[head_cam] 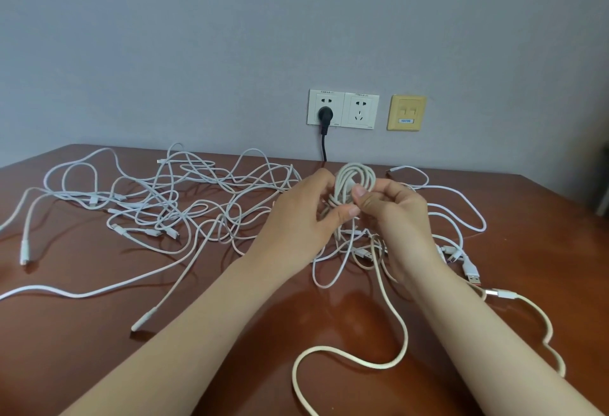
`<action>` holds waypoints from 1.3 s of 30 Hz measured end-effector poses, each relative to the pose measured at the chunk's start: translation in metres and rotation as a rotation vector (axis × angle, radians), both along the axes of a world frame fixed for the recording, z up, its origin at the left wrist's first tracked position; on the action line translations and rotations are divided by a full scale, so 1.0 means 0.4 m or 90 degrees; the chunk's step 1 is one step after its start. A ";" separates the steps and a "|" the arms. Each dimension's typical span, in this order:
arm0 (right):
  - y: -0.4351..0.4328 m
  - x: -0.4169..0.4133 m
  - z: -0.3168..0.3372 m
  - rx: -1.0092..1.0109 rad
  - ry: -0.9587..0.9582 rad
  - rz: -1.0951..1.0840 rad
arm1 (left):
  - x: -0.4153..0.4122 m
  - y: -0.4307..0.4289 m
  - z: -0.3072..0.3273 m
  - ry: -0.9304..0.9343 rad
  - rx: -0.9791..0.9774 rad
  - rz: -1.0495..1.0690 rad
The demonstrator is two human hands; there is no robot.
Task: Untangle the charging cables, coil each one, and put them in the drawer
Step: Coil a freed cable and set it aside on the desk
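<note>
Your left hand (303, 221) pinches the coil (357, 175) low on one side, and your right hand (398, 218) pinches it from the other, thumb on top. The coil stands upright between them, its loops rising above your fingertips. Its loose tail (393, 310) seems to drop below your right hand and run back toward you, so that hand is nearer for winding. The tangle (171, 198) lies beyond your left hand. No drawer shows.

Tangled cables (158, 198) on table (82, 333) left of hands (349, 214), wall sockets (342, 109) behind
</note>
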State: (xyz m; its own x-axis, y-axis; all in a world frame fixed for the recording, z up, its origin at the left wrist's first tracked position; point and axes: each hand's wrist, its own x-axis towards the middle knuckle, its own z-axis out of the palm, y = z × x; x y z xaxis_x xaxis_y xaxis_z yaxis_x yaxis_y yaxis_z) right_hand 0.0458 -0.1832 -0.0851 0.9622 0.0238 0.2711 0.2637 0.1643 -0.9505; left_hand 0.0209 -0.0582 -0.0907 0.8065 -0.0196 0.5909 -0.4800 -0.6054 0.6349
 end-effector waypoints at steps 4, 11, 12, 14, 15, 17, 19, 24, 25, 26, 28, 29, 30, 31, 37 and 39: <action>0.002 0.002 0.007 0.000 0.003 0.032 | 0.003 -0.006 0.000 0.093 -0.145 -0.002; 0.006 -0.018 0.008 -0.254 -0.073 0.038 | 0.017 0.011 0.021 0.217 -0.617 -0.098; 0.011 -0.019 0.002 -0.321 -0.096 0.008 | 0.016 0.013 0.024 0.217 -0.653 -0.110; 0.017 -0.015 -0.008 -0.347 -0.112 -0.024 | 0.015 0.018 0.028 0.219 -0.700 -0.127; 0.017 -0.012 -0.010 -0.332 -0.116 -0.026 | 0.015 0.021 0.028 0.220 -0.717 -0.130; 0.012 -0.009 -0.009 -0.326 -0.143 -0.032 | 0.018 0.028 0.029 0.215 -0.728 -0.127; 0.008 -0.010 -0.005 -0.355 -0.189 -0.048 | 0.020 0.033 0.029 0.212 -0.718 -0.127; 0.011 -0.015 -0.001 -0.347 -0.229 -0.073 | 0.024 0.036 0.034 0.247 -0.605 -0.075; 0.010 -0.014 -0.002 -0.334 -0.225 -0.073 | 0.024 0.035 0.032 0.243 -0.572 -0.055; 0.009 -0.012 -0.003 -0.321 -0.220 -0.073 | 0.025 0.034 0.030 0.231 -0.543 -0.036; 0.008 -0.005 -0.008 -0.304 -0.208 -0.074 | 0.027 0.037 0.022 0.175 -0.439 0.020; 0.008 -0.002 -0.010 -0.300 -0.203 -0.073 | 0.030 0.042 0.016 0.123 -0.338 0.064; 0.007 0.001 -0.011 -0.295 -0.197 -0.072 | 0.029 0.046 0.013 0.064 -0.220 0.100; 0.007 0.002 -0.012 -0.284 -0.193 -0.070 | 0.027 0.048 0.011 0.010 -0.114 0.121; 0.006 -0.001 -0.008 -0.269 -0.206 -0.059 | 0.029 0.063 -0.001 -0.112 0.170 0.182; 0.005 -0.001 -0.007 -0.267 -0.215 -0.062 | 0.028 0.067 0.004 -0.096 0.187 0.192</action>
State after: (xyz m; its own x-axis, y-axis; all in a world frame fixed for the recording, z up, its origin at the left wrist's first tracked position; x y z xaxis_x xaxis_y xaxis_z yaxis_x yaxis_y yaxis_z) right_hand 0.0454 -0.1812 -0.0881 0.8268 0.1120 0.5512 0.5603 -0.2513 -0.7893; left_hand 0.0321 -0.0313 -0.0892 0.7073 0.0196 0.7066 -0.3276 -0.8767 0.3522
